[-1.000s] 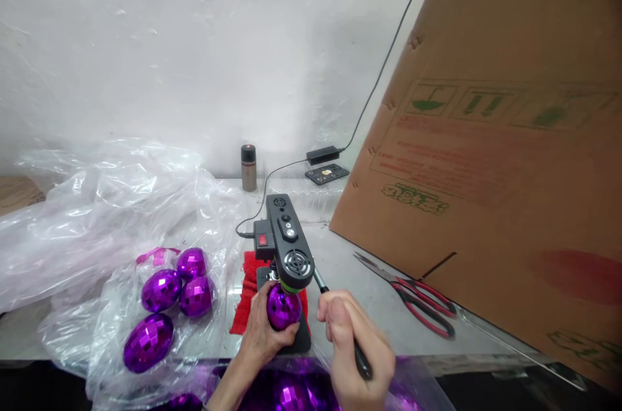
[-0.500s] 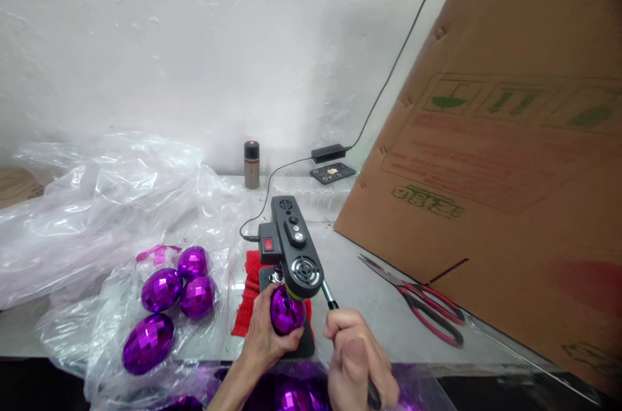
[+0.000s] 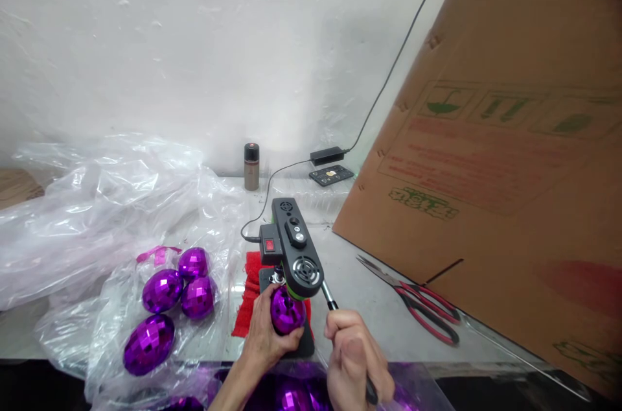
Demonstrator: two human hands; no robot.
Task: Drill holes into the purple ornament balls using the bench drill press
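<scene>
A shiny purple faceted ball (image 3: 286,311) sits under the front end of a black bench machine (image 3: 297,249). Around its left side and front curl the fingers and thumb of my left hand (image 3: 266,333), gripping it. My right hand (image 3: 357,356) is closed on the black-gripped lever (image 3: 331,299) that slants down from the machine's right side. The machine has a red switch (image 3: 270,245) on a side box and stands over a red cloth (image 3: 250,297). The ball's upper side is partly hidden by the machine head.
Several purple faceted balls (image 3: 162,291) lie on clear plastic sheeting (image 3: 111,216) at left. Red-handled scissors (image 3: 422,304) lie at right, beside a large cardboard box (image 3: 466,158). Behind stand a small bottle (image 3: 251,166), a power adapter (image 3: 327,155) and a dark phone-like slab (image 3: 331,175).
Both hands keep their holds on the ball and the lever with hardly any movement. The whole view has shifted very slightly.
</scene>
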